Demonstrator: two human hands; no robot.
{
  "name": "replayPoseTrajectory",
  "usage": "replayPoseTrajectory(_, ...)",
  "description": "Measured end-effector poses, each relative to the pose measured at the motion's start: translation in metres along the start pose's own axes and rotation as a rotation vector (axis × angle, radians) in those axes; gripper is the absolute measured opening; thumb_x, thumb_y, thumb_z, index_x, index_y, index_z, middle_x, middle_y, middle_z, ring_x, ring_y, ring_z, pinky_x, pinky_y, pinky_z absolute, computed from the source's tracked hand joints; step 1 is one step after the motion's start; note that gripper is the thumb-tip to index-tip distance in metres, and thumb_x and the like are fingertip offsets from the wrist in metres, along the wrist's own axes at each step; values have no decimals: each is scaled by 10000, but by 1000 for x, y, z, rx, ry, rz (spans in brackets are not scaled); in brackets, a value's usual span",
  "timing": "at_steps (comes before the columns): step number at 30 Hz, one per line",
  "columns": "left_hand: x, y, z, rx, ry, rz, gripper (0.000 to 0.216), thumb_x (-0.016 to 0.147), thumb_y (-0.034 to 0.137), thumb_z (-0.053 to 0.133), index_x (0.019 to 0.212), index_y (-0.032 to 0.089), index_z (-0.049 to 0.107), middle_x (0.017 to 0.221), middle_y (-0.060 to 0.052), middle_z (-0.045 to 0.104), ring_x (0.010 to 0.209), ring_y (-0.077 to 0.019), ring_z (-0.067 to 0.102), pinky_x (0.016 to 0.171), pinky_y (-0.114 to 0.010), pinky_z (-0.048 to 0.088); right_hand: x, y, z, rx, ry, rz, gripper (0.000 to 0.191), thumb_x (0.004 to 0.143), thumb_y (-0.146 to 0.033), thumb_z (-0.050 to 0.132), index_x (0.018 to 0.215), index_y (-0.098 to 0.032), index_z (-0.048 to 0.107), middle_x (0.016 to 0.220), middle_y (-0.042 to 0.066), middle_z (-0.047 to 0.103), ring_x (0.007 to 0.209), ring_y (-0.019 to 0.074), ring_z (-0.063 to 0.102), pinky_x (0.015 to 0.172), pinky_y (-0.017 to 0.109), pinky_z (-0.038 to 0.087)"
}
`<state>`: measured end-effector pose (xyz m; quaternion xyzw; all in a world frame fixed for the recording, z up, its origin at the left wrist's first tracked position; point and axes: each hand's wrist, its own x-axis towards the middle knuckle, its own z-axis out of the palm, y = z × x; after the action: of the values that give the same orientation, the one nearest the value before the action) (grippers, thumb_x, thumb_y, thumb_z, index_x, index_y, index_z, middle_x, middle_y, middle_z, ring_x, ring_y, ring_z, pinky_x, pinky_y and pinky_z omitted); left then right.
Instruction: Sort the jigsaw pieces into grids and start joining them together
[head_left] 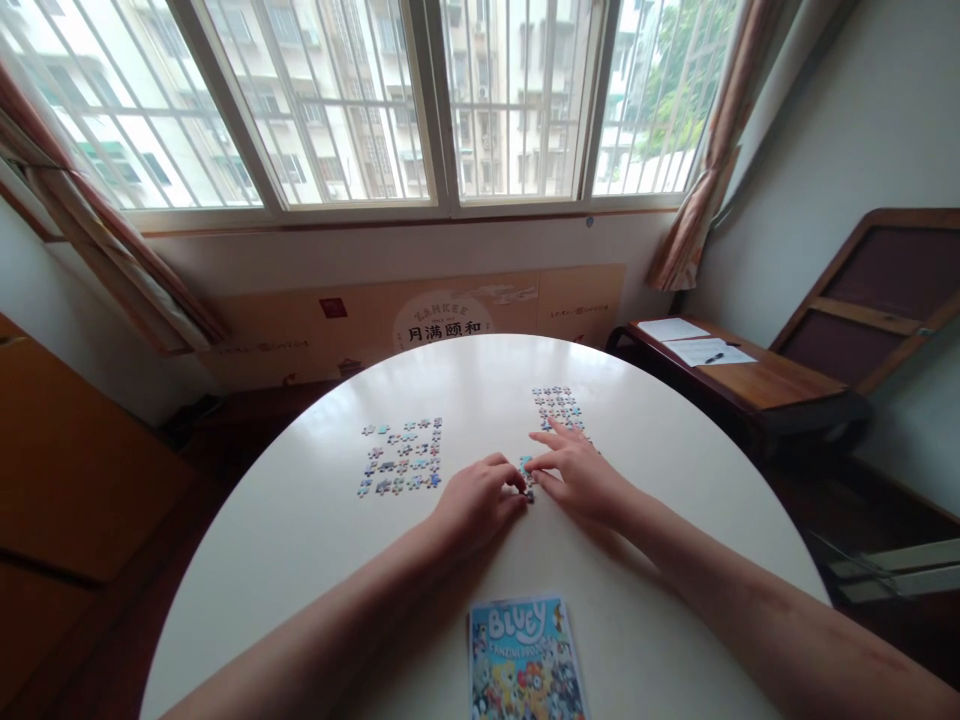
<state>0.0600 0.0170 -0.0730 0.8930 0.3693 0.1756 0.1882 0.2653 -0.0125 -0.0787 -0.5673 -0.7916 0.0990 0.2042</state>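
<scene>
My left hand (484,497) rests near the middle of the white round table (300,600), its fingers curled down on a jigsaw piece (529,496) in a small column of joined-looking pieces. Just to the right, my right hand (576,468) has its fingers spread; the index finger and thumb touch the upper part of that column (526,463). A block of laid-out jigsaw pieces (555,402) lies beyond the right hand, which partly hides it. Left of my left hand, several loose pieces (403,466) lie in rows.
A colourful Bluey picture sheet (529,665) lies at the table's near side, between my forearms. Right of the table stands a wooden bench (787,372) with papers (709,351) and a pen. Behind are a printed cardboard panel (577,310) and barred windows.
</scene>
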Motion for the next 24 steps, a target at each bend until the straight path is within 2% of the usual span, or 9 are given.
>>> replayPoseTrajectory(24,2,1,7,31,71,32,139,861,231,647,927,257,767,968,-15,701,801,-170,675,769,-310,535,-1,2,0,8,5,3,227,893,-341,639,1055,-313,795,1459,86,548,1472,385,313,1183,642,197)
